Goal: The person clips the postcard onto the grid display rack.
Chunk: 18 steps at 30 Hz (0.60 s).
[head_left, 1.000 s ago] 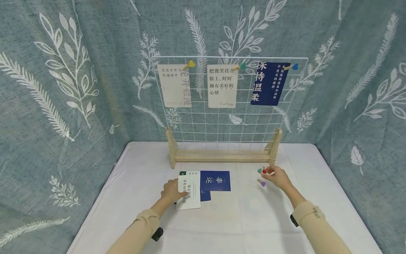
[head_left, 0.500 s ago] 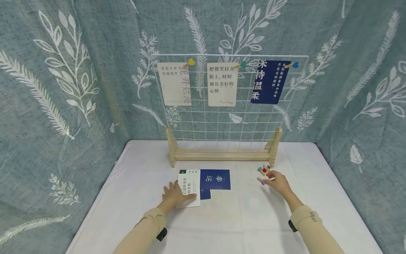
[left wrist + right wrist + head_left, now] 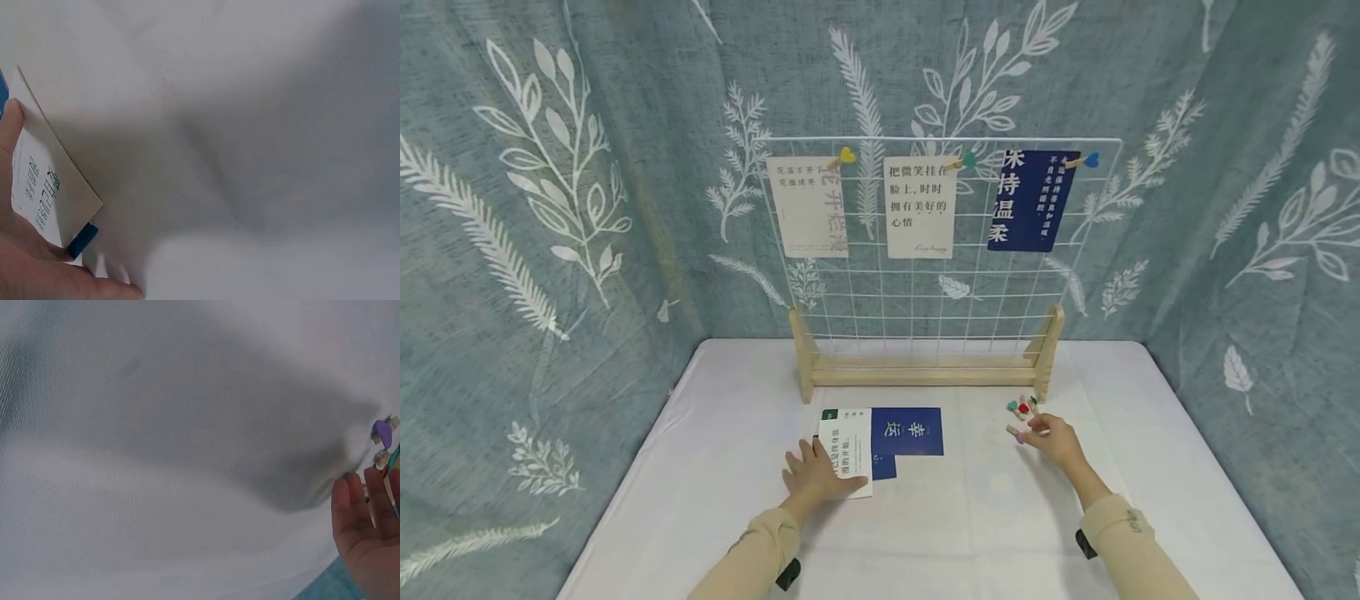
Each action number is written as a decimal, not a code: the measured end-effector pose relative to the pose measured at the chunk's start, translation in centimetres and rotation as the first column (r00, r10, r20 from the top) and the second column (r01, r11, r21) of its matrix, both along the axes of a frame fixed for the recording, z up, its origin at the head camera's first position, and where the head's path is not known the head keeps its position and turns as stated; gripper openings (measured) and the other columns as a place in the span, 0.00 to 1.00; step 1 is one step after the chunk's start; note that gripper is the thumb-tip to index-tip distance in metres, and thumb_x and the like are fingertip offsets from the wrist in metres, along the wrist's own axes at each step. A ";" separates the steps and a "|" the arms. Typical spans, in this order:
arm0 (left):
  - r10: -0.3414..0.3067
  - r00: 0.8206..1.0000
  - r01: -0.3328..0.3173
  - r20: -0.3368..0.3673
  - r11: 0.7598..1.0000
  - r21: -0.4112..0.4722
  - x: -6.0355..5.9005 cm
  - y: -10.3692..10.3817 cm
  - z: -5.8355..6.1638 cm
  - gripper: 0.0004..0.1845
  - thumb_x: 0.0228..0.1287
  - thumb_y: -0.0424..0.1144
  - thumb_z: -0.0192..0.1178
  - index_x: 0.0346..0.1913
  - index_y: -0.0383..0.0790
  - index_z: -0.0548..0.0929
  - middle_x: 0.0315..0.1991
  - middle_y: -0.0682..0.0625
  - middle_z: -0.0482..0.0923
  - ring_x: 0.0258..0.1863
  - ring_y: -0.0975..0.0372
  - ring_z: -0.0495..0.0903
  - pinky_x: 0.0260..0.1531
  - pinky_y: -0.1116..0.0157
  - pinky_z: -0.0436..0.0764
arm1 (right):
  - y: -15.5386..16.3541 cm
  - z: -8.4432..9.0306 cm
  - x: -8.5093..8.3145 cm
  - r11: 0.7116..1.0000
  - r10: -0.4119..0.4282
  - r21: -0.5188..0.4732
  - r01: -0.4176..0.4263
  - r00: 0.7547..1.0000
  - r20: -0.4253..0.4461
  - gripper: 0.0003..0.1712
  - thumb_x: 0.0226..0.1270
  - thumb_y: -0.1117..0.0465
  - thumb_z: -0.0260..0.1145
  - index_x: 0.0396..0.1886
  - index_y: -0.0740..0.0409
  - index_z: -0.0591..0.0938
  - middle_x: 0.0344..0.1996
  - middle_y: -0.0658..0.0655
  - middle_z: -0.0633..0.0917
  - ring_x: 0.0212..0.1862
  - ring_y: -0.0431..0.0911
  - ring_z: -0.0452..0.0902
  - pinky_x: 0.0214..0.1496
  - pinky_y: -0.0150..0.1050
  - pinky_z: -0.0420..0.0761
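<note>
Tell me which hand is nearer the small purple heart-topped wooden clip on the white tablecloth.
Right. The right hand has its fingertips at the purple heart-topped wooden clip; the left hand rests on the white card, far across the table.

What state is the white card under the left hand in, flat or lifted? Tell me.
Flat. The white card lies on the white tablecloth, overlapping the blue cards, with the left hand resting on its near edge.

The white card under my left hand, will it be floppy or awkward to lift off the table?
The white card looks thin and flat, so probably light and slightly bendy. It lies flush on the tablecloth and overlaps a blue card, so sliding it may be easier than pinching an edge. The left hand rests on it.
</note>
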<state>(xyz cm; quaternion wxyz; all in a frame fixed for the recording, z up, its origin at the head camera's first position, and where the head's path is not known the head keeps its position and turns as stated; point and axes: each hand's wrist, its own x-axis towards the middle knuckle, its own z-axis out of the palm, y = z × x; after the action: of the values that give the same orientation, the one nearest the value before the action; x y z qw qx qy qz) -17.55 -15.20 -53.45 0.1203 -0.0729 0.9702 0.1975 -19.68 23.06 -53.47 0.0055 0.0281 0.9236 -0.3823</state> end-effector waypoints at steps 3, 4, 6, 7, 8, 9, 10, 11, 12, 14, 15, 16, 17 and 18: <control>0.004 1.000 -0.004 -0.011 1.000 0.013 0.1 -0.1 -0.1 0.61 0.41 0.58 0.72 0.68 0.22 0.52 0.69 0.25 0.48 0.67 0.28 0.48 0.64 0.35 0.56 | -0.1 0.0 0.1 1.000 -0.008 0.011 0.009 1.000 -0.006 0.17 0.58 0.64 0.67 0.40 0.76 0.77 0.39 0.74 0.81 0.42 0.65 0.80 0.44 0.50 0.82; 0.004 1.000 -0.003 -0.013 1.000 0.020 0.1 -0.1 -0.1 0.60 0.41 0.57 0.72 0.68 0.22 0.52 0.68 0.25 0.48 0.67 0.28 0.48 0.64 0.35 0.55 | -0.1 0.1 0.1 1.000 -0.013 0.015 0.013 1.000 -0.003 0.18 0.58 0.64 0.67 0.40 0.76 0.76 0.38 0.73 0.81 0.42 0.64 0.79 0.43 0.49 0.81; 0.002 1.000 -0.001 -0.014 0.999 0.035 0.1 -0.1 0.1 0.60 0.41 0.56 0.73 0.68 0.21 0.52 0.68 0.24 0.48 0.67 0.28 0.47 0.64 0.34 0.54 | -0.1 0.1 0.1 1.000 -0.028 0.007 0.028 0.999 0.015 0.19 0.58 0.63 0.68 0.41 0.77 0.76 0.38 0.73 0.81 0.43 0.64 0.78 0.44 0.49 0.80; 0.000 1.000 0.001 -0.013 0.999 0.039 0.1 -0.1 0.2 0.60 0.41 0.55 0.73 0.68 0.21 0.52 0.68 0.24 0.48 0.67 0.28 0.47 0.63 0.34 0.54 | 0.0 0.1 0.1 0.999 -0.035 -0.001 0.035 0.999 0.027 0.21 0.58 0.62 0.68 0.41 0.77 0.76 0.38 0.73 0.81 0.43 0.63 0.78 0.44 0.49 0.80; -0.001 1.000 0.001 -0.011 0.999 0.039 0.1 -0.1 0.2 0.60 0.41 0.55 0.73 0.68 0.21 0.52 0.68 0.24 0.49 0.66 0.28 0.47 0.63 0.34 0.55 | 0.3 -0.3 -0.1 0.999 -0.039 -0.017 0.039 0.999 0.034 0.21 0.57 0.61 0.68 0.42 0.77 0.76 0.38 0.73 0.81 0.43 0.63 0.78 0.44 0.49 0.80; -0.002 1.000 0.002 -0.009 0.999 0.036 0.0 -0.1 0.3 0.60 0.41 0.55 0.73 0.67 0.21 0.53 0.68 0.24 0.49 0.66 0.27 0.48 0.63 0.34 0.55 | 0.7 -1.1 -0.5 0.999 -0.037 -0.034 0.038 0.999 0.036 0.23 0.57 0.60 0.69 0.42 0.76 0.76 0.39 0.73 0.81 0.44 0.63 0.78 0.45 0.50 0.79; -0.002 1.000 0.002 -0.009 1.000 0.031 0.0 0.0 0.3 0.60 0.40 0.55 0.74 0.67 0.21 0.53 0.67 0.24 0.50 0.66 0.28 0.49 0.62 0.34 0.56 | 1.2 -1.9 -0.8 0.998 -0.019 -0.066 0.020 1.000 0.023 0.23 0.57 0.57 0.69 0.43 0.73 0.77 0.40 0.71 0.82 0.45 0.62 0.78 0.47 0.49 0.79; -0.003 1.000 0.003 -0.010 1.000 0.025 -0.1 0.0 0.3 0.60 0.40 0.55 0.74 0.67 0.21 0.53 0.67 0.23 0.50 0.66 0.28 0.49 0.62 0.34 0.57 | 2.2 -4.1 -1.7 0.996 -0.014 -0.088 0.014 1.000 -0.002 0.23 0.56 0.55 0.70 0.43 0.71 0.79 0.40 0.68 0.83 0.43 0.59 0.79 0.44 0.47 0.79; -0.004 1.000 0.004 -0.011 1.000 0.019 -0.1 0.0 0.3 0.60 0.40 0.55 0.74 0.67 0.22 0.53 0.67 0.23 0.51 0.65 0.27 0.50 0.62 0.34 0.58 | 3.3 -6.6 -2.8 0.995 -0.017 -0.099 0.015 1.000 -0.022 0.23 0.55 0.52 0.71 0.42 0.67 0.80 0.38 0.65 0.84 0.41 0.55 0.80 0.42 0.43 0.79; -0.003 1.000 0.003 -0.012 1.000 0.005 -0.3 -0.1 0.2 0.60 0.40 0.56 0.74 0.68 0.23 0.53 0.66 0.23 0.52 0.65 0.28 0.51 0.61 0.34 0.59 | 6.1 -12.5 -5.3 0.989 0.024 -0.141 -0.037 0.996 -0.090 0.23 0.54 0.47 0.71 0.41 0.59 0.82 0.37 0.56 0.86 0.38 0.47 0.80 0.38 0.37 0.78; -0.003 1.000 0.003 -0.013 1.000 -0.001 -0.3 -0.1 0.1 0.60 0.39 0.56 0.74 0.68 0.23 0.54 0.66 0.23 0.52 0.65 0.28 0.52 0.60 0.34 0.60 | 7.4 -15.5 -6.6 0.986 0.051 -0.151 -0.071 0.991 -0.128 0.22 0.54 0.46 0.71 0.42 0.56 0.82 0.37 0.53 0.86 0.37 0.44 0.79 0.36 0.34 0.77; -0.003 1.000 0.003 -0.015 1.000 -0.006 -0.4 -0.1 0.0 0.60 0.39 0.56 0.74 0.68 0.24 0.54 0.66 0.23 0.53 0.64 0.27 0.53 0.60 0.34 0.60 | 8.4 -17.7 -7.4 0.982 0.074 -0.161 -0.097 0.987 -0.143 0.23 0.55 0.45 0.71 0.44 0.55 0.82 0.38 0.52 0.86 0.37 0.43 0.79 0.36 0.33 0.77; -0.003 1.000 0.003 -0.016 1.000 -0.009 -0.4 -0.1 -0.1 0.60 0.39 0.56 0.74 0.68 0.24 0.54 0.66 0.23 0.53 0.64 0.27 0.53 0.60 0.34 0.60 | 9.1 -19.5 -8.2 0.984 0.062 -0.161 -0.082 0.990 -0.128 0.24 0.55 0.46 0.71 0.45 0.57 0.82 0.39 0.53 0.86 0.37 0.42 0.77 0.36 0.33 0.76; -0.002 1.000 0.002 -0.016 1.000 -0.012 -0.5 -0.1 -0.2 0.60 0.38 0.56 0.74 0.68 0.24 0.54 0.65 0.23 0.53 0.64 0.27 0.53 0.59 0.34 0.61 | 9.0 -19.3 -8.0 0.984 0.060 -0.162 -0.075 0.993 -0.098 0.25 0.56 0.48 0.70 0.48 0.59 0.81 0.42 0.55 0.85 0.40 0.43 0.76 0.40 0.33 0.76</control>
<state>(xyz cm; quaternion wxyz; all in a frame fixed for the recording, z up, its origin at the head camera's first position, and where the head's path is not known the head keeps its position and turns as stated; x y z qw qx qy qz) -18.04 -15.34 -53.61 0.1123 -0.0710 0.9723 0.1921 -27.70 32.01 -72.80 -0.0220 -0.0216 0.8883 -0.4582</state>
